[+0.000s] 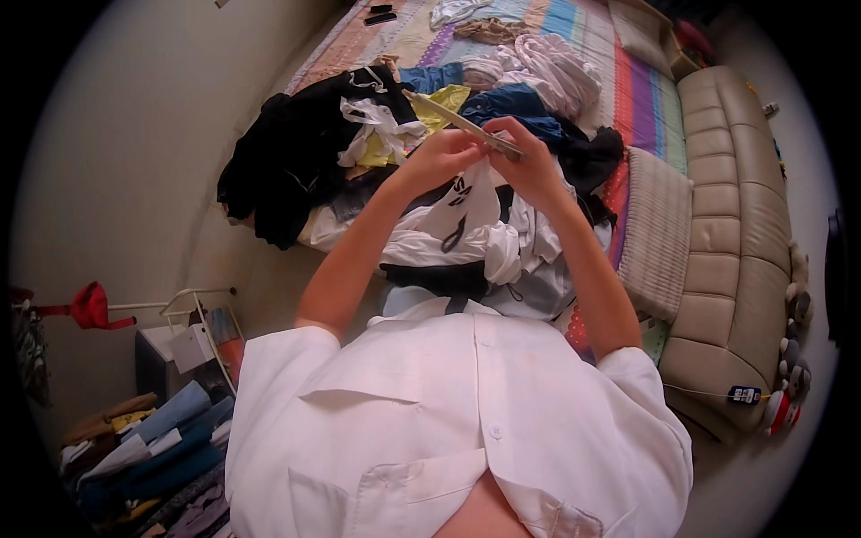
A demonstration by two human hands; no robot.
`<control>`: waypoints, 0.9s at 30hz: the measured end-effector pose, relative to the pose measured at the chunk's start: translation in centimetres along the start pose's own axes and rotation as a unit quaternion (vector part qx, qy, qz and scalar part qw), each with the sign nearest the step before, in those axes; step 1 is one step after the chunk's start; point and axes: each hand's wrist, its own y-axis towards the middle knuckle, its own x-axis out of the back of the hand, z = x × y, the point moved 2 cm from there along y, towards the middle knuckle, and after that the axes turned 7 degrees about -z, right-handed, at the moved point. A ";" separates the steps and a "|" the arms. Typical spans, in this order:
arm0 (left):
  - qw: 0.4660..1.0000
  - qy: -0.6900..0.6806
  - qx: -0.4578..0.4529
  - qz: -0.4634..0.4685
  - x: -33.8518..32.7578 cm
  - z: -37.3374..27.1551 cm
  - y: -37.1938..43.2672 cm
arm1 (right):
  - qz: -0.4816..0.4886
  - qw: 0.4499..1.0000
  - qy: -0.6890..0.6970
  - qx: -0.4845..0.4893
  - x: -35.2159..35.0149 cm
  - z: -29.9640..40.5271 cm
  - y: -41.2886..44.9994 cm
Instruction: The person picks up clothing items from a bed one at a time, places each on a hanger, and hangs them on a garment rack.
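Both hands meet in front of my chest, above a heap of clothes on a bed. My left hand point(440, 156) pinches the top of a white cloth piece with dark lettering point(471, 202), which hangs down. My right hand point(528, 161) grips a long, narrow pale object point(447, 114), possibly a clothes hanger seen edge-on, slanting up to the left across the fingertips. Whether the right fingers also hold the cloth cannot be told. Around the hands lie a black garment with white drawstring point(296, 148), a yellow cloth point(440, 101), dark blue denim point(514, 107) and crumpled white clothes point(430, 239).
The bed has a striped, multicoloured sheet point(646, 101). Pinkish-white fabric point(551, 70) and two small black objects point(381, 19) lie farther up. A ribbed beige cushion point(656, 235) and padded beige headboard or sofa back point(720, 255) stand right. Clothes hang from a rack point(195, 292) at lower left.
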 end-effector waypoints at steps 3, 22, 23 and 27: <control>0.996 -0.049 0.069 -0.012 0.0 0.6 0.1 | 0.036 0.999 0.004 0.009 0.0 -0.3 -0.1; 0.995 -0.080 0.044 -0.043 -1.2 0.5 -0.1 | 0.050 0.998 0.022 0.029 -0.4 -0.4 -1.0; 0.988 -0.131 0.049 -0.059 -0.9 0.6 -0.1 | 0.028 0.998 0.038 0.041 -0.5 -0.4 -1.1; 0.986 -0.134 0.071 -0.067 -0.4 1.3 -0.1 | 0.033 0.999 -0.007 -0.009 -0.6 0.4 -1.6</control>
